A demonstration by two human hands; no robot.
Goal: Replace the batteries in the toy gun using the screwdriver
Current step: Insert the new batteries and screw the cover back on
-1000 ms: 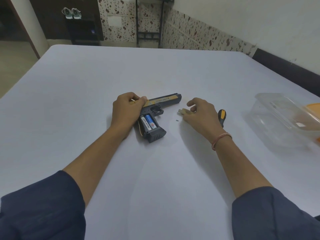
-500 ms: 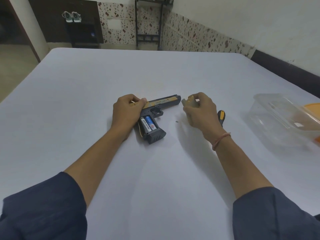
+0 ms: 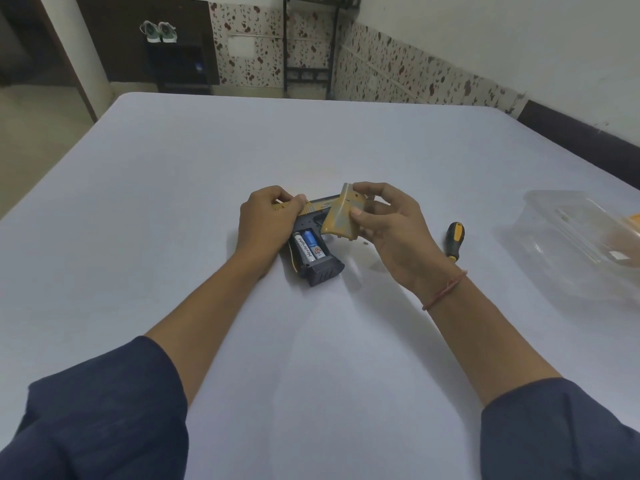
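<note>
The toy gun [image 3: 320, 268] lies on its side mid-table [image 3: 311, 358], grip toward the person, its compartment open on two batteries [image 3: 308, 249] lying side by side; the left hand [image 3: 266, 220] curls its fingers round the rear of the slide. The right hand [image 3: 391, 230] pinches the tan battery cover [image 3: 343, 216] between thumb and fingers just above the trigger guard; a tiny screw [image 3: 364, 243] lies below it; the screwdriver [image 3: 454, 239] rests to the right, and a clear plastic container [image 3: 571, 244] sits farther right.

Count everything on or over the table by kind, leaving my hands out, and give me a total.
toy gun: 1
batteries: 2
cover: 1
screw: 1
screwdriver: 1
container: 1
total: 7
</note>
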